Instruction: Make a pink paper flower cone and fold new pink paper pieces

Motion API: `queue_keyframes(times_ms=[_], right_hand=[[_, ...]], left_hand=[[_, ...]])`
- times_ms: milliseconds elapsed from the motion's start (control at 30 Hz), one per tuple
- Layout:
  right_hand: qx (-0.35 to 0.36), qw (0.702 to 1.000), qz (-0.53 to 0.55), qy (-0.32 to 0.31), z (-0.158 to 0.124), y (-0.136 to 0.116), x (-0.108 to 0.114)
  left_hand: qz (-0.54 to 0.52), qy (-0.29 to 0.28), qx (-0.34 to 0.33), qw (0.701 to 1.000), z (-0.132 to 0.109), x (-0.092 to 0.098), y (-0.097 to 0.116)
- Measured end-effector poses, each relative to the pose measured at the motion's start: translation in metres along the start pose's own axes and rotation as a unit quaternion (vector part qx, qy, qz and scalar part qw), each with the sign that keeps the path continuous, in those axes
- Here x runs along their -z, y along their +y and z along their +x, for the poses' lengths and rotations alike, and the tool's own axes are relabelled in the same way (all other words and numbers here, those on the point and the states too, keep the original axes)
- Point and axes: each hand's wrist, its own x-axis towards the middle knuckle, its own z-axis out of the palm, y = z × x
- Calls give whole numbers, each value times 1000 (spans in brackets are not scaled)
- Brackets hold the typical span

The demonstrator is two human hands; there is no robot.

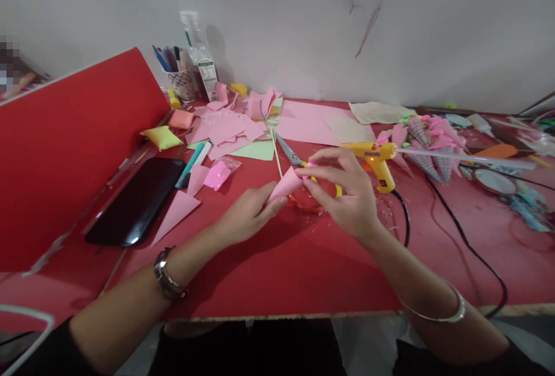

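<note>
My left hand [247, 214] is closed around a pink paper cone [284, 184], holding it tilted over the red table. At the cone's upper right end, my right hand [349, 194] pinches a small bright pink lump [310, 166] that looks like soft clay. Its fingers partly cover the lump, and I cannot tell whether it touches the cone. Scissors [289, 151] with yellow handles lie just behind my hands. A packet of bright pink clay [218, 174] rests left of the cone, near a cut piece of pink paper [177, 212].
A yellow glue gun [376, 163] with a long glue stick and black cable lies right. Finished-looking paper cones [433, 144] are heaped beyond it. Left are a black phone [136, 202] and a red board [82, 150]. Paper scraps [225, 127], a bottle [203, 66] and a pen cup [180, 82] stand behind.
</note>
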Motion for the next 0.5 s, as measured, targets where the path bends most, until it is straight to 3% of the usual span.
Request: queue_keyframes(times_ms=[500], right_hand=[[52, 998, -41, 20, -1, 1, 2]], left_hand=[[-2, -3, -10, 1000, -1, 0, 1]])
